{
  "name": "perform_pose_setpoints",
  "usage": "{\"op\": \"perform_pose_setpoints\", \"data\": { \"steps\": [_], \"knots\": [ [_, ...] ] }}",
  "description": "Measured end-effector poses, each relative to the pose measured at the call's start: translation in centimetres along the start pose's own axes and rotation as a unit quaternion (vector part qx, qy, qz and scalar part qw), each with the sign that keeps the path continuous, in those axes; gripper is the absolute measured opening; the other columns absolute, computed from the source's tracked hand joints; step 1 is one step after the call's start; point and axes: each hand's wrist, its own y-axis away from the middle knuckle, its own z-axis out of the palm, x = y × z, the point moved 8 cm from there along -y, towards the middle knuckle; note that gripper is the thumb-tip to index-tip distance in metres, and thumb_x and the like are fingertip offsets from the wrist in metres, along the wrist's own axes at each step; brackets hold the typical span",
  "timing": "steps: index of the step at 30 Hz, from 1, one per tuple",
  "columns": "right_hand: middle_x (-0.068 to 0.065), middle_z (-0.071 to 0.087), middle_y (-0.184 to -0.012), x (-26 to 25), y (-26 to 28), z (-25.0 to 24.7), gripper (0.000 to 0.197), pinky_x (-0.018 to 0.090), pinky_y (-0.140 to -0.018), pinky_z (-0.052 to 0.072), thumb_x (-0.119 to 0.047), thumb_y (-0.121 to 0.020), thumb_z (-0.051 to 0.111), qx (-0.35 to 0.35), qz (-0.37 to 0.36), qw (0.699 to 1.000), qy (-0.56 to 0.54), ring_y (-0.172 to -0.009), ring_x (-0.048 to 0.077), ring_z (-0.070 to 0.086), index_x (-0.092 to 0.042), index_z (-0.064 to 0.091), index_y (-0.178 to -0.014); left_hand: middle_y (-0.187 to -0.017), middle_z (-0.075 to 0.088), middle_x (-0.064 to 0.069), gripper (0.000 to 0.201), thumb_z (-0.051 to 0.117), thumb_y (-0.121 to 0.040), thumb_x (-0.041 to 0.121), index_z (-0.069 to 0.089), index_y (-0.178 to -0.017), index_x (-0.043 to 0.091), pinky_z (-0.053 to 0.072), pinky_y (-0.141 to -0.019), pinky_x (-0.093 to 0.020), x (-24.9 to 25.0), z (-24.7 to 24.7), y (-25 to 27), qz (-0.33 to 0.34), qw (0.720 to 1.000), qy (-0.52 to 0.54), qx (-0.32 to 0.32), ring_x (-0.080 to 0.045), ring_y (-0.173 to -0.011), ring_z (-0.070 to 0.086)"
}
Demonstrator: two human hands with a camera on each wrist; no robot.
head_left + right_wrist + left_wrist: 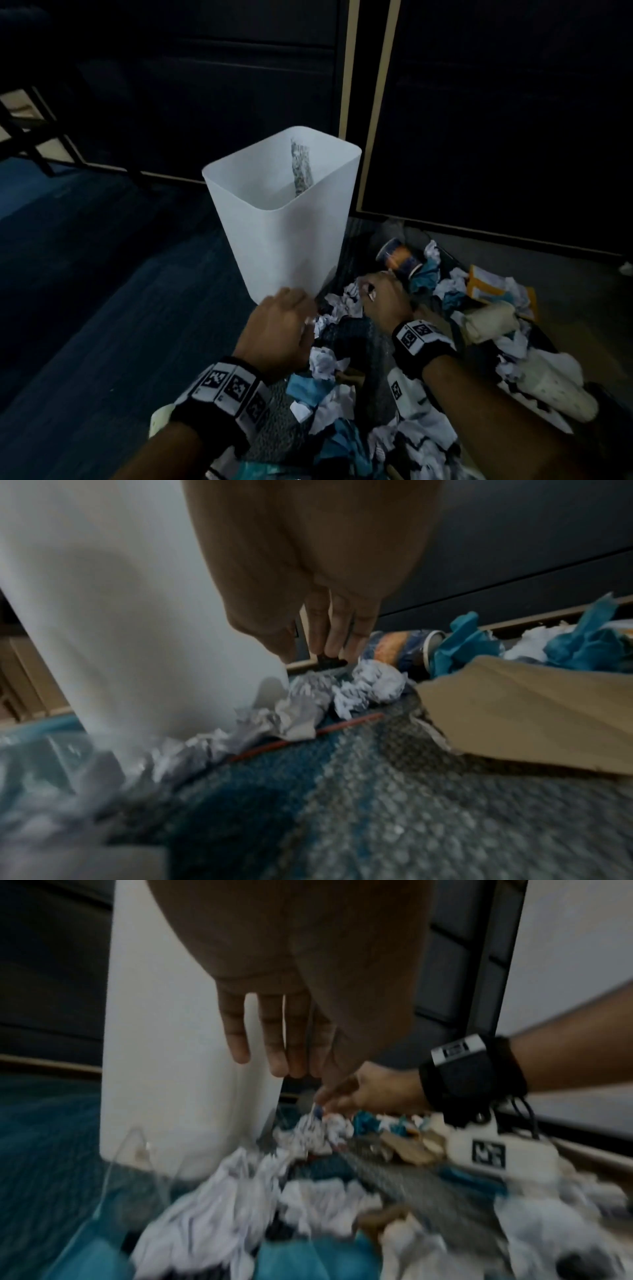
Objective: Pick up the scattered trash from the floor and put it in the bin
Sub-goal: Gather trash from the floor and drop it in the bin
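Observation:
The white plastic bin stands upright on the dark blue carpet, with a patterned strip leaning inside it. A heap of trash spreads to its right: crumpled white paper, blue tissue and a printed can lying on its side. My left hand hovers by the bin's lower front corner, fingers straight and holding nothing. My right hand reaches down into the heap beside the bin. Its fingertips pinch a small dark scrap next to a paper ball.
Dark cabinet fronts with pale edges stand right behind the bin and the heap. Bubble wrap and a torn cardboard sheet lie under my right arm. Black chair legs stand at the far left. Bare carpet stretches left of the bin.

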Motion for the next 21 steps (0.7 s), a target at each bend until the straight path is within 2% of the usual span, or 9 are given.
{"op": "perform_pose_setpoints", "data": {
  "steps": [1,3,6,9,13,16,18,21],
  "knots": [
    [0.012,0.066,-0.118,0.2,-0.1,0.7,0.027,0.044,-0.102,0.044,-0.012,-0.094,0.054,-0.022,0.004,1.000,0.007,-0.108,0.032,0.060,-0.011,0.069,-0.116,-0.109,0.057,0.001,0.021,0.053,-0.083,0.020,0.060,-0.103,0.019,0.041,-0.076,-0.033,-0.5,2.4,0.2,-0.015,0.998,-0.020,-0.065,-0.026,-0.098,0.056],
    [0.012,0.053,-0.141,0.5,-0.5,2.1,0.040,0.039,-0.108,0.038,-0.010,-0.094,0.051,-0.069,0.013,0.997,0.025,-0.127,0.031,0.050,-0.016,0.060,-0.133,-0.131,0.048,-0.002,0.041,0.054,-0.087,0.022,0.051,-0.127,0.021,0.038,-0.092,-0.036,-1.4,6.2,0.7,-0.030,0.984,-0.069,-0.163,-0.026,-0.117,0.047],
    [0.011,0.030,-0.157,1.2,-1.2,4.3,0.052,0.038,-0.110,0.038,-0.011,-0.094,0.053,-0.124,0.016,0.989,0.081,-0.138,0.033,0.038,-0.027,0.049,-0.143,-0.150,0.029,-0.008,0.057,0.055,-0.090,0.028,0.035,-0.143,0.020,0.028,-0.112,-0.041,-2.3,9.1,0.3,-0.032,0.973,-0.090,-0.210,-0.028,-0.134,0.034],
    [0.016,0.030,-0.155,1.7,-1.6,5.5,0.051,0.037,-0.109,0.036,-0.009,-0.091,0.056,-0.147,0.008,0.987,0.072,-0.137,0.034,0.038,-0.026,0.054,-0.139,-0.150,0.028,-0.010,0.057,0.051,-0.093,0.035,0.032,-0.145,0.022,0.026,-0.115,-0.043,-3.1,11.3,-1.1,-0.033,0.968,-0.105,-0.224,-0.030,-0.136,0.032],
    [0.019,0.046,-0.140,2.2,-2.2,5.9,0.044,0.040,-0.107,0.039,-0.009,-0.088,0.061,-0.155,0.009,0.986,0.060,-0.126,0.038,0.049,-0.019,0.062,-0.132,-0.144,0.037,-0.011,0.050,0.042,-0.094,0.042,0.039,-0.140,0.025,0.028,-0.109,-0.046,-3.9,14.6,-2.8,-0.032,0.954,-0.122,-0.272,-0.032,-0.132,0.036],
    [0.021,0.055,-0.129,2.1,-2.4,5.6,0.038,0.041,-0.102,0.042,-0.014,-0.086,0.066,-0.153,0.011,0.987,0.057,-0.119,0.038,0.053,-0.012,0.066,-0.124,-0.143,0.041,-0.006,0.056,0.031,-0.086,0.051,0.045,-0.136,0.030,0.029,-0.105,-0.048,-4.5,16.8,-2.9,-0.037,0.940,-0.123,-0.317,-0.031,-0.132,0.036],
    [0.021,0.055,-0.130,2.5,-2.4,5.4,0.041,0.041,-0.103,0.041,-0.017,-0.084,0.068,-0.157,0.023,0.987,0.036,-0.120,0.038,0.053,-0.013,0.066,-0.125,-0.141,0.043,-0.003,0.055,0.036,-0.085,0.052,0.048,-0.134,0.030,0.028,-0.106,-0.048,-4.7,17.8,-3.2,-0.040,0.938,-0.122,-0.323,-0.030,-0.132,0.036],
    [0.020,0.055,-0.126,2.8,-2.4,4.6,0.039,0.040,-0.098,0.046,-0.020,-0.085,0.066,-0.147,0.031,0.988,0.043,-0.116,0.039,0.055,-0.019,0.066,-0.124,-0.146,0.039,-0.003,0.055,0.046,-0.089,0.050,0.045,-0.140,0.026,0.021,-0.114,-0.045,-4.2,17.9,-3.4,-0.030,0.941,-0.121,-0.313,-0.028,-0.137,0.033]
  ]
}}
